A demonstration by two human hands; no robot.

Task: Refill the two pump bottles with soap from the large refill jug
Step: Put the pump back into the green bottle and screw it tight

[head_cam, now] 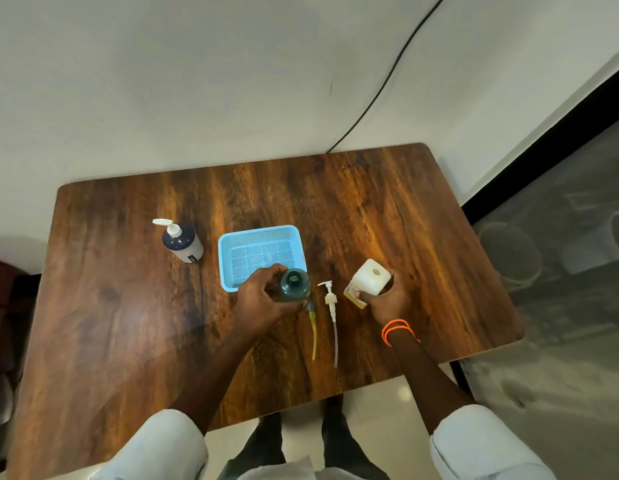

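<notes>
My left hand [258, 299] grips a dark green bottle [294, 284] standing upright on the table, its neck open with no pump in it. My right hand [382, 299] holds a white refill jug [370, 277] with yellowish soap showing at its lower side. Between the two lie a white pump head with a clear tube [330, 306] and a second pump with a yellow tube [313, 336], flat on the wood. A dark blue pump bottle [183, 242] with a white pump fitted stands at the left, apart from both hands.
A light blue mesh basket [259, 237] sits just behind the green bottle. The wooden table [128, 323] has its front edge close to my legs and its right edge near a dark floor strip. A black cable [381, 88] runs down the wall behind.
</notes>
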